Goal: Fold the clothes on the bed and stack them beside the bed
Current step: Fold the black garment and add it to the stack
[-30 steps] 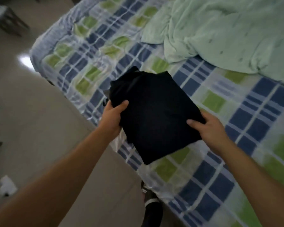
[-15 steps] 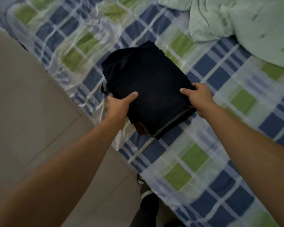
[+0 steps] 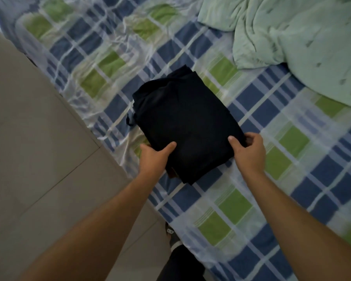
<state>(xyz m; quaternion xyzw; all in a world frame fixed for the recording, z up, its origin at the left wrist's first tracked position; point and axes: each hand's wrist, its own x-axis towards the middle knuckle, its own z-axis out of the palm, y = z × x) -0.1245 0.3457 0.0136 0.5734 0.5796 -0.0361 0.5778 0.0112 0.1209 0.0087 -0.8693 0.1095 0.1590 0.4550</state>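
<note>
A folded black garment (image 3: 186, 122) lies on the checked blue, green and white bed sheet (image 3: 241, 209), near the bed's left edge. My left hand (image 3: 153, 157) grips its near left side, thumb on top and fingers underneath. At the near right corner my right hand (image 3: 248, 151) holds the cloth, thumb on top and fingers curled round the edge. A sliver of brown cloth shows under the near corner of the black fold. A short drawstring sticks out on the left side.
A crumpled pale green sheet (image 3: 296, 39) covers the bed's far right. Beige tiled floor (image 3: 34, 149) runs along the left of the bed. My dark trouser leg and shoe (image 3: 178, 258) stand by the bed's edge at the bottom.
The black garment has gone from being held above the bed's edge to lying farther in on the sheet. Both hands have kept their hold on its near side.
</note>
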